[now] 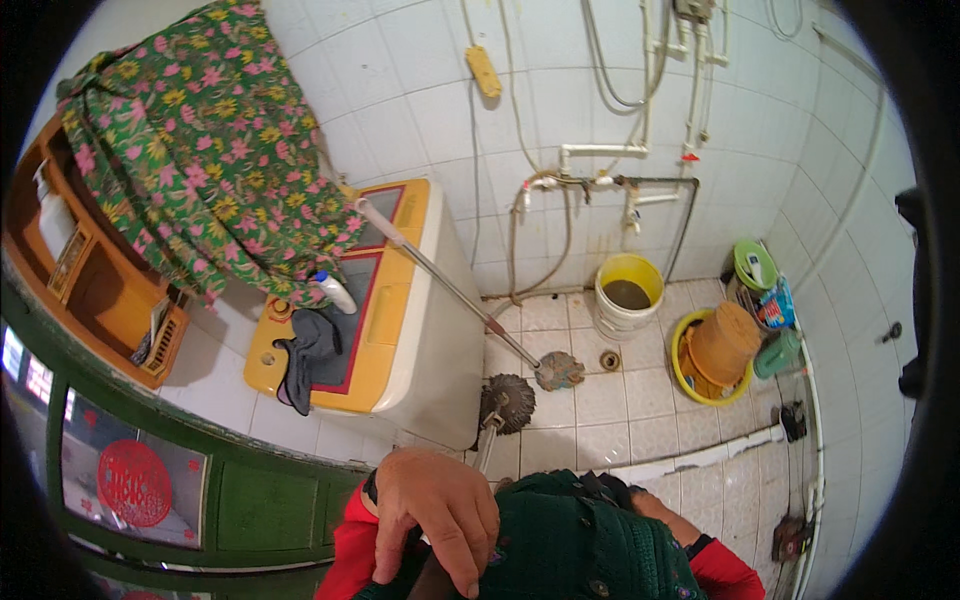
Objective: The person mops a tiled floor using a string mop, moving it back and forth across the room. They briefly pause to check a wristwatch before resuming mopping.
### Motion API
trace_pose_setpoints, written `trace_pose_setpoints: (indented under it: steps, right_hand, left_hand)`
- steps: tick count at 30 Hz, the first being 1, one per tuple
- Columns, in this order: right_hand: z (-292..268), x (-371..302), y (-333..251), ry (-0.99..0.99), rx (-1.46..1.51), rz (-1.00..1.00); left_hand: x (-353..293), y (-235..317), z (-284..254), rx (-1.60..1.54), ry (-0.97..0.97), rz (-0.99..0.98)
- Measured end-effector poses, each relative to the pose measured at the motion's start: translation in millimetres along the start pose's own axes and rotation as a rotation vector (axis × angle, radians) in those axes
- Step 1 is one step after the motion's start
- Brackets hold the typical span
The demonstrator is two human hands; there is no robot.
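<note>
My left hand (437, 512) is closed around the handle of a mop (510, 402). The mop's dark grey strands rest on the tiled floor beside the washing machine, and its pole runs back under my fingers. My right hand (668, 515) is at my right side, below a dark shape; its fingers are hidden, so I cannot tell what they do. A second mop (558, 371), with a greyish-blue head, stands on the floor just beyond the first. Its long metal pole (445, 280) leans against the washing machine.
A yellow-and-white washing machine (440, 340) stands left, bearing a dark cloth (312, 350) and a white bottle (336, 292). Ahead are a bucket of murky water (612, 318), a floor drain (610, 359) and a yellow basin (683, 375) holding an orange bucket (725, 338). A green kettle-like container (778, 355) stands right.
</note>
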State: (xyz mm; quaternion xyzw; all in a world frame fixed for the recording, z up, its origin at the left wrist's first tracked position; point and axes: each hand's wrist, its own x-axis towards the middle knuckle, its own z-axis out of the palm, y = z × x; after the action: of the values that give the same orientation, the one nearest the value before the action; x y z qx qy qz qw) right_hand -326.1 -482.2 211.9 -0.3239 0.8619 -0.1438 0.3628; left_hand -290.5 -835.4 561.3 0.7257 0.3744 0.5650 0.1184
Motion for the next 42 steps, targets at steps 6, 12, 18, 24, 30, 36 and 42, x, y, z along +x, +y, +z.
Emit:
trace_pose_setpoints:
  steps: [6, 12, 18, 24, 30, 36, 42]
  right_hand:
    - [19, 29, 34, -0.137, -0.327, 0.019]
    - [24, 43, 28, 0.054, 0.491, -0.138]
    - [30, 51, 62, -0.251, -0.206, 0.166]
    - [-1, 40, 48, -0.065, 0.035, 0.158]
    - [-26, 21, 21, -0.028, 0.063, 0.172]
    - [-46, -14, -11, -0.041, 0.029, 0.223]
    - [-45, -68, -37, 0.687, 0.328, -0.032]
  left_hand:
    - [-5, 11, 7, 0.048, -0.018, -0.203]
    - [-22, 19, 18, 0.124, 0.01, -0.219]
    - [-38, 42, 28, 0.122, 0.495, -0.288]
    - [-30, 41, 30, 0.559, 1.288, -0.467]
    - [-42, 9, -9, 0.804, 1.086, -0.607]
    - [-20, -15, -28, 0.683, 0.999, -0.677]
    - [-16, -32, -49, 0.735, 1.047, -0.598]
